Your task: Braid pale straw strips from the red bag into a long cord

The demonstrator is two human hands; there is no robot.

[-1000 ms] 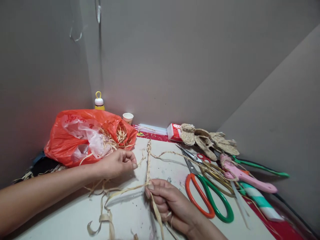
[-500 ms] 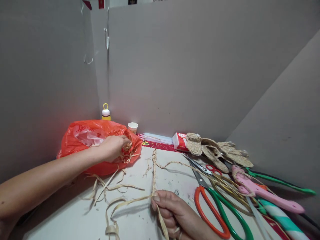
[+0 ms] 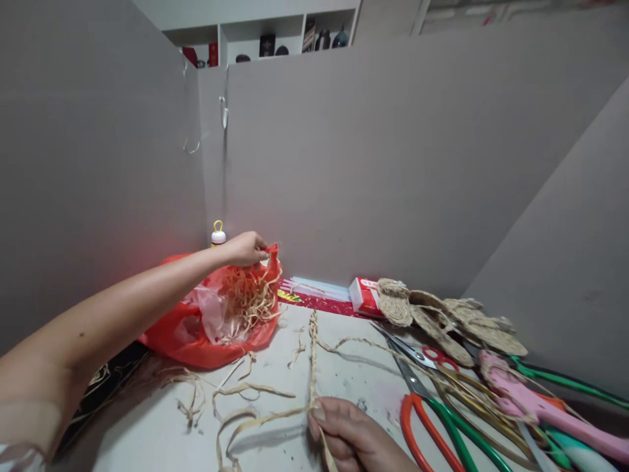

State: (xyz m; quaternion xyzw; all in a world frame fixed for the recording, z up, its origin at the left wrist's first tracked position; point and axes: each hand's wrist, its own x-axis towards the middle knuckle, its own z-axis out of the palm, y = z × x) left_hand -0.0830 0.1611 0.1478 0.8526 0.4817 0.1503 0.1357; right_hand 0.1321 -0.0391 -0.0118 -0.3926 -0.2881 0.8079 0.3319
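Observation:
At the lower middle, my right hand [image 3: 351, 429] pinches the lower end of a thin straw braid [image 3: 313, 360], which runs up the white table. Loose flat strands trail from the pinch to the left and downward. My left hand [image 3: 249, 249] is closed on the raised upper rim of a red plastic bag [image 3: 196, 347], above the curly straw [image 3: 250, 298] inside it. Clear plastic [image 3: 211, 308] shows in the bag too. More straw strands [image 3: 253, 390] lie on the table below the bag.
Red-handled and green-handled scissors [image 3: 417, 387], smaller scissors, a pink tool [image 3: 545, 413] and woven straw pieces [image 3: 393, 301] crowd the right side. A red and white box [image 3: 363, 295] and pale sticks [image 3: 319, 288] lie along the back wall. A bottle [image 3: 218, 235] stands behind the bag.
My left hand has come out of the straw and lifted the bag's rim, so the bag gapes wider and shows more straw. My right hand still pinches the braid. The view has tilted upward.

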